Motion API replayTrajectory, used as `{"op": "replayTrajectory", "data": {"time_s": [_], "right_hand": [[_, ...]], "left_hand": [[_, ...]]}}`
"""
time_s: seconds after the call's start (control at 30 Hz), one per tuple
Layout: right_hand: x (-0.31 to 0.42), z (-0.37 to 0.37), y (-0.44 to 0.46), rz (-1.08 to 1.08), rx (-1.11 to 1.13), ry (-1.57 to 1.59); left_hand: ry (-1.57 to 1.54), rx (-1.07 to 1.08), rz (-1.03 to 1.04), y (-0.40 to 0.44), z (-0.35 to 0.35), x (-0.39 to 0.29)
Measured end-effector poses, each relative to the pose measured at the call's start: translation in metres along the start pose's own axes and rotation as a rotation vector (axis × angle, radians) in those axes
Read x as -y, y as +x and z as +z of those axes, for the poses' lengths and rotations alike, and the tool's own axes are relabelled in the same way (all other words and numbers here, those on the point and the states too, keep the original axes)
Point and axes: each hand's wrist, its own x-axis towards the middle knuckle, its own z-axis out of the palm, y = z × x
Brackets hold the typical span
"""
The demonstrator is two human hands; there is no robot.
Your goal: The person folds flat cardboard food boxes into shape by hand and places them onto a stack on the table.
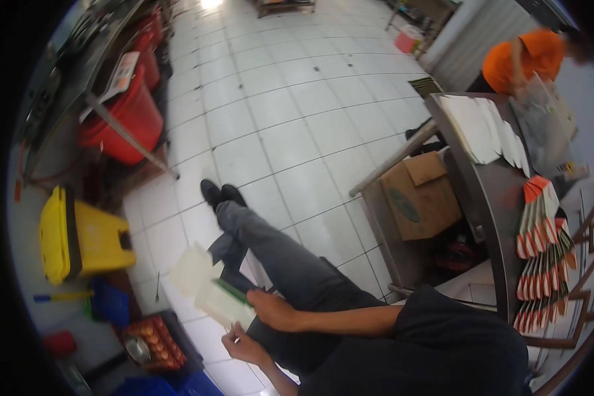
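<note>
Several cream paper sheets or bags [223,303], one with a green edge strip, lie over my lap beside my dark trousers. My right hand [272,311] is closed on the green-edged side of the stack. Below it, my left hand [244,346] pinches the lower edge of the same paper. Part of the pale paper spreads out past my knees, blurred.
At the right, a metal table [488,198] carries white paper [472,129] and folded red, white and green packets [541,257]. A cardboard box [419,201] sits beneath. A person in orange [525,63] stands beyond. Left are a yellow bin [89,237], red tubs [129,125] and an egg tray [158,343].
</note>
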Motion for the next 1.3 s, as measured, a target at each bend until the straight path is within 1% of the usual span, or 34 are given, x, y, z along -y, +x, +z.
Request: {"op": "replayTrajectory", "data": {"time_s": [0.03, 0.1, 0.13, 0.17, 0.2, 0.27, 0.3, 0.37, 0.47, 0.5, 0.53, 0.57, 0.6, 0.63, 0.67, 0.7, 0.73, 0.77, 0.83, 0.93, 1.03, 1.07, 1.13, 1.23, 1.3], "right_hand": [[-0.002, -0.002, -0.004, 0.004, 0.048, -0.025], [-0.002, 0.001, -0.009, 0.009, 0.075, -0.069], [-0.002, 0.004, -0.008, 0.008, 0.100, -0.085], [-0.004, 0.003, -0.005, 0.078, 0.130, -0.084], [-0.007, 0.000, -0.005, 0.034, 0.110, -0.104], [-0.010, -0.002, -0.007, -0.060, 0.083, -0.133], [-0.012, -0.003, -0.008, -0.104, 0.106, -0.229], [-0.013, -0.008, -0.011, -0.186, 0.152, -0.419], [-0.024, -0.006, -0.015, -0.257, 0.090, -0.449], [-0.029, -0.002, -0.013, -0.189, 0.219, -0.483], [-0.028, -0.002, -0.009, -0.135, 0.363, -0.507], [-0.025, -0.007, -0.011, -0.178, 0.301, -0.434], [-0.023, -0.014, -0.012, -0.218, 0.233, -0.358], [-0.020, -0.015, -0.011, -0.202, 0.193, -0.268], [-0.018, -0.016, -0.011, -0.179, 0.158, -0.185], [-0.016, -0.021, -0.012, -0.194, 0.153, -0.177], [-0.014, -0.024, -0.011, -0.197, 0.136, -0.181], [-0.013, -0.022, -0.007, -0.206, 0.140, -0.191], [-0.012, -0.018, -0.009, -0.209, 0.142, -0.233], [-0.007, -0.021, -0.007, -0.217, 0.210, -0.227], [-0.011, -0.019, -0.003, -0.229, 0.186, -0.198], [-0.015, -0.022, 0.003, -0.186, 0.186, -0.128], [-0.020, -0.023, 0.003, -0.073, 0.194, 0.025], [-0.007, -0.031, 0.021, 0.434, 0.079, 0.308], [-0.007, -0.028, 0.035, 0.404, 0.087, 0.423]], "left_hand": [[0.000, 0.001, 0.060, -0.007, 0.007, -0.004], [-0.007, 0.000, 0.170, -0.014, 0.011, -0.010], [0.113, 0.054, 0.217, -0.017, 0.008, -0.015], [0.234, 0.099, 0.266, -0.020, 0.004, -0.022], [0.359, 0.138, 0.310, -0.023, 0.001, -0.027], [0.451, 0.186, 0.358, -0.028, -0.005, -0.032], [0.504, 0.209, 0.382, -0.029, -0.008, -0.033], [0.534, 0.206, 0.395, -0.031, -0.010, -0.034], [0.513, 0.244, 0.437, -0.029, -0.010, -0.031], [0.517, 0.253, 0.443, -0.027, -0.014, -0.026], [0.504, 0.217, 0.504, -0.026, -0.015, -0.028], [0.472, 0.239, 0.520, -0.019, -0.015, -0.023], [0.568, 0.218, 0.532, -0.019, -0.019, -0.033], [0.590, 0.242, 0.505, -0.015, -0.024, -0.047], [0.648, 0.288, 0.435, -0.012, -0.028, -0.060], [0.608, 0.242, 0.496, -0.007, -0.028, -0.066], [0.549, 0.293, 0.447, 0.003, -0.028, -0.082], [0.397, 0.318, 0.373, 0.009, -0.026, -0.100], [0.125, 0.402, 0.083, 0.026, -0.018, -0.136], [0.191, 0.361, 0.120, 0.044, 0.020, -0.142], [0.553, 0.542, 0.098, 0.068, 0.051, -0.126], [0.455, 0.568, 0.123, 0.076, 0.057, -0.112], [0.279, 0.641, 0.160, 0.080, 0.048, -0.075], [0.221, 0.647, 0.383, 0.069, 0.022, -0.054], [0.223, 0.646, 0.536, 0.062, 0.011, -0.048]]}}
